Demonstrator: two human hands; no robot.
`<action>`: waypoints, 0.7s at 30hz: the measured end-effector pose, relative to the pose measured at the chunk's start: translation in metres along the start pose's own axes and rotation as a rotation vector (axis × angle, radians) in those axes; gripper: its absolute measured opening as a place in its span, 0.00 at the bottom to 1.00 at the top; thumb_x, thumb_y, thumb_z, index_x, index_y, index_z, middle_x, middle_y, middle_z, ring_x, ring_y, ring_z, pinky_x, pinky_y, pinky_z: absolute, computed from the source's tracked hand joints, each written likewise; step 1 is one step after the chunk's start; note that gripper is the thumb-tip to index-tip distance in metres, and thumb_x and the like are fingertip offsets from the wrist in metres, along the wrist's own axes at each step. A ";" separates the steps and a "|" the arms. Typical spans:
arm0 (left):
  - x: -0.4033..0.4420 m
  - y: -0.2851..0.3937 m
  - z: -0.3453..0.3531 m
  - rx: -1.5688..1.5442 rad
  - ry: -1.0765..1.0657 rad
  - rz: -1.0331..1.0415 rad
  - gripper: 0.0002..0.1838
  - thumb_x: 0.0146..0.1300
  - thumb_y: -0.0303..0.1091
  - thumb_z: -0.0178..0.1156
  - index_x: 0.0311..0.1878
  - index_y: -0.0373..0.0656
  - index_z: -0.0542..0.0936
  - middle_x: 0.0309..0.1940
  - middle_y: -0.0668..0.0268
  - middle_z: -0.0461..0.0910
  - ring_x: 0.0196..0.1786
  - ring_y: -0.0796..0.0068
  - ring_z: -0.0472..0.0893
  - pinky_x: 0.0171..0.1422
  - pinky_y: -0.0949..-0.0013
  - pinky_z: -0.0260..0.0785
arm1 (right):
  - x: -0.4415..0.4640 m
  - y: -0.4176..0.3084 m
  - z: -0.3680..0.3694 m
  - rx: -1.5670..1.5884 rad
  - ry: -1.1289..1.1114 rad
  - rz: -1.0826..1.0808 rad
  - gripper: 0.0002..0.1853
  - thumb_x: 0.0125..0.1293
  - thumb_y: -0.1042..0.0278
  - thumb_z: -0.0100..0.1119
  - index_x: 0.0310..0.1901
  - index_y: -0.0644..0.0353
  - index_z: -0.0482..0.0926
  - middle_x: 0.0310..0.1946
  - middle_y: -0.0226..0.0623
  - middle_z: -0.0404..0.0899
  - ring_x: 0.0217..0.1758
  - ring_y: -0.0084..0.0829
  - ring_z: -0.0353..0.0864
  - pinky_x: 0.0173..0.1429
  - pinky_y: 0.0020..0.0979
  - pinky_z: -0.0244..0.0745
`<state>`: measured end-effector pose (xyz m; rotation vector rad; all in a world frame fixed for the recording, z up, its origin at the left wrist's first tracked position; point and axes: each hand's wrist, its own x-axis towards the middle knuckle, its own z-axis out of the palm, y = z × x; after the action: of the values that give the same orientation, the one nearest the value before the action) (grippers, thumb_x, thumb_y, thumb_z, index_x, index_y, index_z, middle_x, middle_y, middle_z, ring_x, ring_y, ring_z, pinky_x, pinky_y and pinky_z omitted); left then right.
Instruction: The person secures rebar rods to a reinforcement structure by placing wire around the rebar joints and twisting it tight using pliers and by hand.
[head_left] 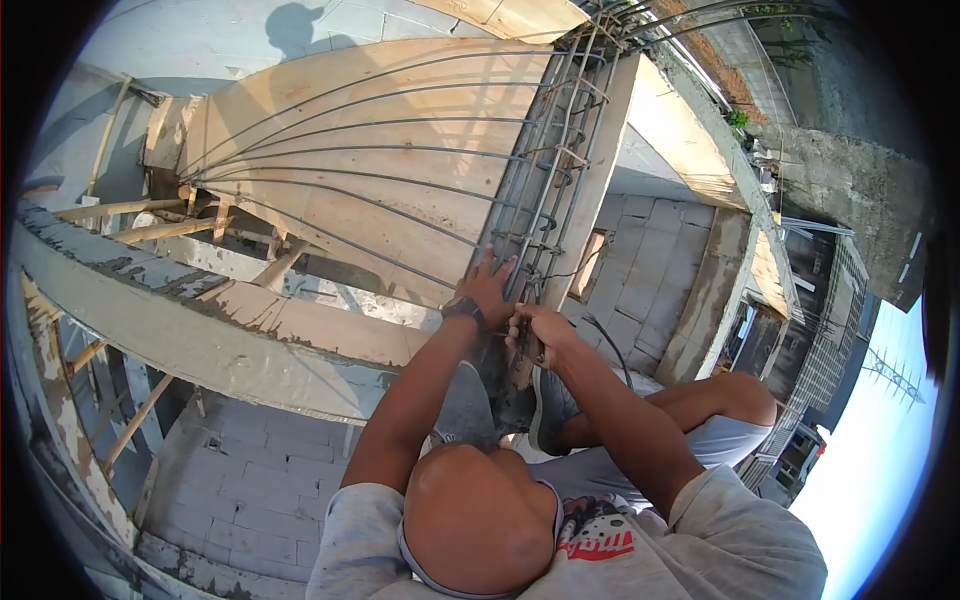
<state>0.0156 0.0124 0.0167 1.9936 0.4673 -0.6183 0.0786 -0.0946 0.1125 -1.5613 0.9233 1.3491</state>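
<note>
My left hand (487, 288), with a dark watch at its wrist, lies with fingers spread on the long bars of a rebar cage (570, 150). Close beside it, my right hand (545, 332) is closed round what look like dark metal pincers (533, 350), partly hidden by the fingers. Their upper end is near the cage's lower end. Thin tie wire loops out to the right of the cage. My shoes (465, 405) are just below the hands, on either side of the beam line.
Curved rebar rods (390, 120) fan out over a plywood panel (300, 130) on the left. A concrete beam (250, 350) crosses at lower left, above a block wall (250, 480). Plywood formwork (690, 130) runs along the right. Rod ends stick out at the top.
</note>
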 end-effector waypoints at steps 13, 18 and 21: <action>0.034 -0.046 0.050 -0.083 0.144 0.207 0.48 0.61 0.51 0.62 0.80 0.71 0.45 0.81 0.55 0.34 0.73 0.42 0.64 0.68 0.49 0.69 | -0.014 -0.006 0.060 0.945 -0.249 0.003 0.17 0.79 0.54 0.45 0.34 0.54 0.71 0.19 0.26 0.68 0.20 0.25 0.69 0.29 0.30 0.72; 0.042 -0.057 0.058 -0.160 0.160 0.247 0.49 0.60 0.49 0.64 0.79 0.71 0.47 0.81 0.55 0.33 0.72 0.39 0.64 0.68 0.50 0.69 | -0.007 0.007 0.065 1.060 -0.333 -0.085 0.18 0.74 0.49 0.54 0.31 0.54 0.74 0.22 0.28 0.73 0.24 0.27 0.76 0.34 0.33 0.79; 0.036 -0.048 0.047 -0.107 0.063 0.166 0.49 0.58 0.49 0.65 0.79 0.70 0.47 0.81 0.55 0.33 0.72 0.38 0.64 0.68 0.49 0.69 | -0.029 0.011 0.047 0.695 -0.195 -0.029 0.22 0.66 0.42 0.62 0.33 0.55 0.77 0.24 0.28 0.78 0.26 0.25 0.80 0.35 0.31 0.82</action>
<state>0.0071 -0.0043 -0.0570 1.9304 0.3611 -0.4200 0.0475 -0.0548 0.1368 -0.8916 1.0880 0.9821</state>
